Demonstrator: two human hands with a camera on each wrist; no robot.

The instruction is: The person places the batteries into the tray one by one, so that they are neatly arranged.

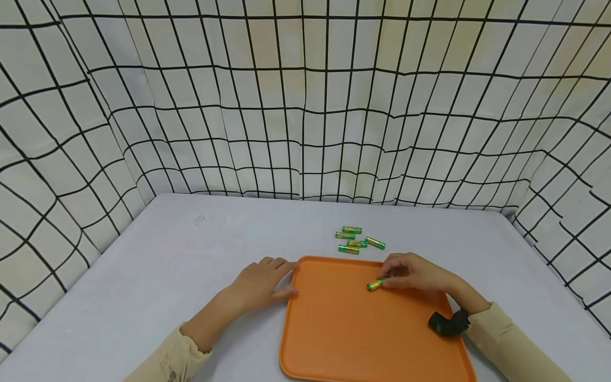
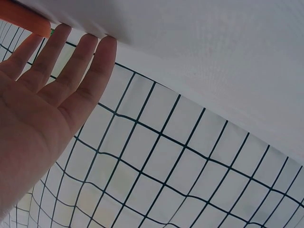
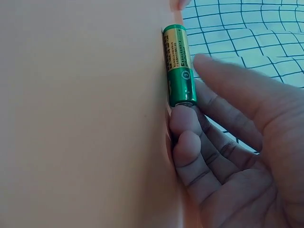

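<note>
My right hand [image 1: 412, 271] is over the upper right part of an orange tray [image 1: 343, 329]. Between its thumb and fingers is a green and gold battery [image 1: 375, 285], low against the tray. Close up in the right wrist view, the battery [image 3: 179, 61] has its green end toward my curled fingertips [image 3: 186, 148], with the thumb alongside. My left hand [image 1: 260, 284] rests at the tray's upper left corner, thumb and a fingertip touching the rim. In the left wrist view the fingers of this hand [image 2: 52, 90] are nearly straight, tips against the white tabletop.
Several matching batteries [image 1: 348, 249] lie loosely grouped on the white table [image 1: 215, 233], just beyond the tray's far edge. A black band [image 1: 448, 323] sits at my right wrist. A white wall with a black grid [image 1: 315, 122] closes off the back and both sides.
</note>
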